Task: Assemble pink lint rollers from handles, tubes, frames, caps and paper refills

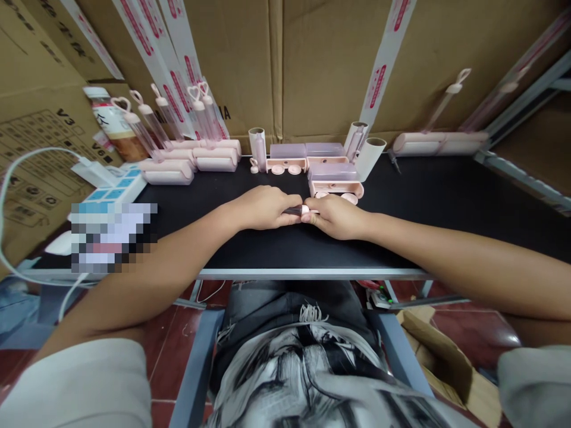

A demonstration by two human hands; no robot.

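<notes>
My left hand (271, 208) is closed round a small dark handle (293, 210) above the black tabletop. Touching its light end, my right hand (334, 217) pinches a small pink piece (313, 211). The two hands meet in front of an open pink case (342, 188) that has round pink parts along its front. A translucent lilac cover (333, 172) lies behind that case. Farther back are more pink cases (286, 163) and lilac covers (307, 150). The fingertips hide part of what they grip.
Pink assemblies with upright heart-topped wands (172, 148) stand back left, near a bottle (113, 128), a power strip (111, 193) and a blurred-out device (111, 238). White tubes (371, 159) stand behind my right hand. More pink assemblies (439, 144) are back right. Cardboard (321, 65) walls the rear.
</notes>
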